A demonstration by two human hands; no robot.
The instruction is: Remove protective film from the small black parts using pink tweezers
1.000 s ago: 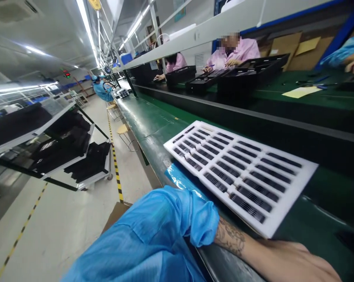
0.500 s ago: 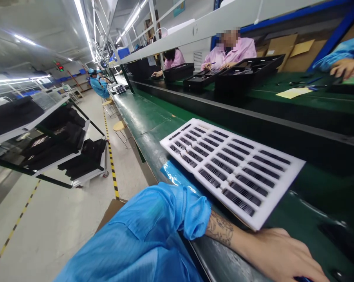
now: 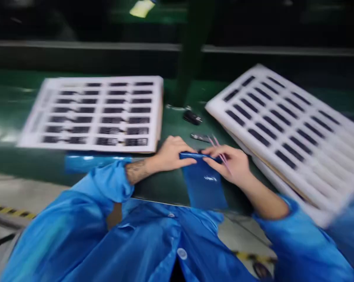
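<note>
My left hand (image 3: 171, 152) and my right hand (image 3: 232, 163) meet at the front edge of a green work surface (image 3: 177, 125). Both pinch the top edge of a flat blue bag or sheet (image 3: 204, 182) that hangs toward my blue coat. The right hand also has thin pinkish strips (image 3: 221, 152) between its fingers. A white foam tray (image 3: 94, 113) with rows of small dark parts lies left of my left hand. A second white foam tray (image 3: 285, 125), tilted and stacked on others, lies to the right. The picture is smeared by motion.
Two small dark objects (image 3: 193, 117) lie on the green surface just beyond my hands, one of them a tool-like piece (image 3: 201, 137). A dark green post (image 3: 191, 51) rises behind them. A blue strip (image 3: 89, 161) sits under the left tray's front edge.
The camera swung from looking left down the line to looking down at my hands. My left hand moved from resting on the surface to gripping the blue bag; my right hand came into view.
</note>
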